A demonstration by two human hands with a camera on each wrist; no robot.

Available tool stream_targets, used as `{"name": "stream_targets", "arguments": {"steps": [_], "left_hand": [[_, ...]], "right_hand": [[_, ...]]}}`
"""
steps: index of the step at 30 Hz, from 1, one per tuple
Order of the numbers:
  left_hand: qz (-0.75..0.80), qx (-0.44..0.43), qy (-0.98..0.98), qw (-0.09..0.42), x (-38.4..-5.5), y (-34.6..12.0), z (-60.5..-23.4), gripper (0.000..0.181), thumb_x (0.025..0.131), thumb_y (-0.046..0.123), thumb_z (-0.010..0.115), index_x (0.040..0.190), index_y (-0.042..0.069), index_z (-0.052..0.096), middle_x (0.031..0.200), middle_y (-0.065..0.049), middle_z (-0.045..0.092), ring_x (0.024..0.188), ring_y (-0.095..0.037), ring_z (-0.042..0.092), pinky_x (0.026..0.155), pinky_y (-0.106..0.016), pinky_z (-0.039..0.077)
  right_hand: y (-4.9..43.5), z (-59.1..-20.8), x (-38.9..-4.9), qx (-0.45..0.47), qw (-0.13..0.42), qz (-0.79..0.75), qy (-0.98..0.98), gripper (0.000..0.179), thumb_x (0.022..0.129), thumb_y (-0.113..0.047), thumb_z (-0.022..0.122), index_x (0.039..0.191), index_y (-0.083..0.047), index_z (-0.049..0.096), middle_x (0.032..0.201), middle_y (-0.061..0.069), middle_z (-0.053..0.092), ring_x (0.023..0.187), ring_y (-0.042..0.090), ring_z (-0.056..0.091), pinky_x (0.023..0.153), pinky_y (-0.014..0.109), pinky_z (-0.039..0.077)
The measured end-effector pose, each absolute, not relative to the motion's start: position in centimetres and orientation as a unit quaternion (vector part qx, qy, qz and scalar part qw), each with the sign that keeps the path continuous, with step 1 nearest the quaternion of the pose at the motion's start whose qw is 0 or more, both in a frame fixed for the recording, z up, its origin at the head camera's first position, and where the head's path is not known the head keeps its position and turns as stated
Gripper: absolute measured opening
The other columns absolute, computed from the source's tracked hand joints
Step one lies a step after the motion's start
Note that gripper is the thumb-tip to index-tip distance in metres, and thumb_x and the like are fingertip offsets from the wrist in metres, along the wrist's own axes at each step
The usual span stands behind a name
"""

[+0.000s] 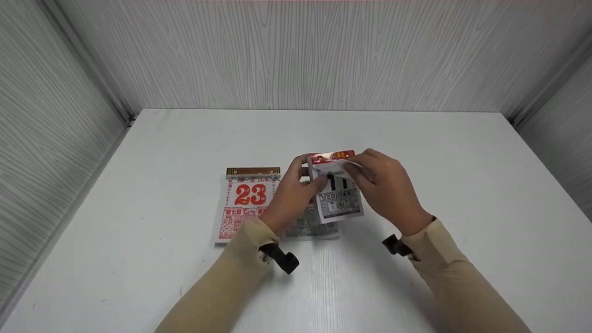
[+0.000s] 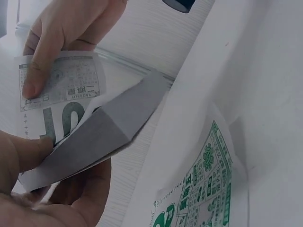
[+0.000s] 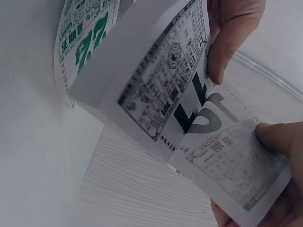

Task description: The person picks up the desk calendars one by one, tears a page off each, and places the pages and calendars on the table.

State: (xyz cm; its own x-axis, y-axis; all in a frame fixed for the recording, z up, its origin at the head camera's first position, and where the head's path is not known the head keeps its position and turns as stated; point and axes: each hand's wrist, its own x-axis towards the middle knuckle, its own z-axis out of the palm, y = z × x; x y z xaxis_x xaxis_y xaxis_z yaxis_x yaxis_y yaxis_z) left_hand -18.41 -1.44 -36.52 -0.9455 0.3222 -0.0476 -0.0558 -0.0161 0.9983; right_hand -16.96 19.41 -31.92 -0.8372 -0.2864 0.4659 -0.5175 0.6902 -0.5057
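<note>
A small tear-off calendar (image 1: 342,208) with a shiny red header and a black 11 is held up above the table. My left hand (image 1: 296,194) grips its left side, thumb over the front and fingers behind the pad. The right hand (image 1: 388,187) pinches a loose page (image 3: 232,161) of it between thumb and fingers. That page is folded up and away from the pad, its grey print showing. In the left wrist view, the pad's thick white edge (image 2: 104,127) faces the camera.
On the white table, a calendar with a red 23 (image 1: 251,194) lies left of the hands. Beside it a green-printed calendar (image 2: 203,184) lies partly hidden under the left hand and held pad. Grey wood-grain panels (image 1: 296,55) wall the back and sides.
</note>
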Motion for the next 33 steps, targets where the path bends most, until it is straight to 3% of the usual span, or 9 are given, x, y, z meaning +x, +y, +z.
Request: {"name": "stream_targets", "arguments": {"steps": [7, 12, 14, 17, 22, 24, 28, 30, 33], "left_hand": [[0.716, 0.093, 0.686, 0.092, -18.6, -1.9, -36.6, 0.062, 0.105, 0.016, 0.062, 0.157, 0.032, 0.030, 0.126, -0.011, 0.065, 0.103, -0.024, 0.070, 0.075, -0.040, 0.056], [0.703, 0.114, 0.698, 0.079, -18.8, -1.9, -36.5, 0.055, 0.105, 0.016, 0.060, 0.152, 0.031, 0.037, 0.119, -0.011, 0.065, 0.083, -0.019, 0.066, 0.063, -0.036, 0.048], [0.698, 0.123, 0.701, 0.078, -18.8, -1.8, -36.4, 0.055, 0.105, 0.016, 0.060, 0.153, 0.030, 0.036, 0.119, -0.011, 0.065, 0.080, -0.018, 0.065, 0.062, -0.035, 0.047], [0.693, 0.133, 0.704, 0.078, -18.8, -1.9, -36.3, 0.056, 0.105, 0.016, 0.060, 0.154, 0.029, 0.035, 0.119, -0.011, 0.065, 0.081, -0.019, 0.065, 0.064, -0.034, 0.048], [0.684, 0.141, 0.710, 0.086, -18.8, -2.2, -36.3, 0.057, 0.105, 0.017, 0.060, 0.155, 0.027, 0.035, 0.117, -0.010, 0.067, 0.083, -0.021, 0.067, 0.066, -0.035, 0.048], [0.680, 0.144, 0.713, 0.090, -18.8, -2.3, -36.3, 0.057, 0.105, 0.018, 0.061, 0.155, 0.027, 0.036, 0.117, -0.009, 0.068, 0.087, -0.021, 0.070, 0.069, -0.037, 0.051], [0.670, 0.142, 0.722, 0.098, -18.8, -2.1, -36.6, 0.057, 0.103, 0.016, 0.064, 0.154, 0.025, 0.039, 0.118, -0.008, 0.070, 0.096, -0.021, 0.073, 0.075, -0.038, 0.055], [0.665, 0.139, 0.727, 0.100, -18.8, -2.1, -36.6, 0.057, 0.102, 0.016, 0.065, 0.153, 0.025, 0.041, 0.118, -0.007, 0.070, 0.094, -0.020, 0.073, 0.074, -0.037, 0.055], [0.663, 0.137, 0.729, 0.100, -18.7, -2.0, -36.6, 0.057, 0.102, 0.015, 0.065, 0.153, 0.025, 0.041, 0.117, -0.006, 0.070, 0.089, -0.020, 0.071, 0.072, -0.039, 0.053]], "right_hand": [[18.7, -32.0, -17.4, 0.221, 0.207, 0.355, -0.884, 0.013, 0.103, -0.012, 0.064, 0.102, -0.003, 0.074, 0.083, 0.002, 0.061, 0.067, 0.012, 0.048, 0.059, 0.028, 0.040], [18.0, -32.2, -17.8, 0.223, 0.195, 0.369, -0.881, 0.015, 0.101, -0.014, 0.067, 0.111, -0.004, 0.073, 0.103, 0.005, 0.073, 0.094, 0.014, 0.067, 0.083, 0.035, 0.055], [17.9, -32.2, -17.8, 0.215, 0.173, 0.379, -0.884, 0.020, 0.099, -0.016, 0.072, 0.115, -0.005, 0.073, 0.110, 0.005, 0.074, 0.104, 0.017, 0.068, 0.092, 0.039, 0.055], [17.8, -31.9, -18.0, 0.197, 0.137, 0.402, -0.884, 0.028, 0.095, -0.018, 0.077, 0.120, -0.007, 0.071, 0.115, 0.004, 0.074, 0.107, 0.017, 0.068, 0.094, 0.041, 0.053], [18.3, -31.2, -18.2, 0.231, 0.110, 0.421, -0.870, 0.021, 0.096, -0.014, 0.076, 0.117, -0.009, 0.075, 0.110, 0.001, 0.076, 0.099, 0.012, 0.071, 0.089, 0.035, 0.057], [18.5, -30.9, -18.1, 0.258, 0.114, 0.399, -0.873, 0.014, 0.097, -0.015, 0.074, 0.109, -0.010, 0.078, 0.101, -0.002, 0.076, 0.087, 0.009, 0.070, 0.080, 0.032, 0.058], [19.0, -30.5, -17.6, 0.280, 0.133, 0.307, -0.900, 0.015, 0.100, -0.022, 0.071, 0.095, -0.011, 0.080, 0.081, -0.005, 0.066, 0.067, 0.009, 0.055, 0.061, 0.030, 0.047], [19.1, -30.3, -17.4, 0.273, 0.131, 0.274, -0.913, 0.017, 0.101, -0.022, 0.070, 0.092, -0.011, 0.079, 0.081, -0.003, 0.062, 0.064, 0.011, 0.050, 0.058, 0.030, 0.043], [19.2, -30.2, -17.3, 0.249, 0.125, 0.258, -0.925, 0.016, 0.101, -0.021, 0.069, 0.095, -0.010, 0.079, 0.088, -0.001, 0.065, 0.067, 0.013, 0.053, 0.060, 0.032, 0.045]]}}
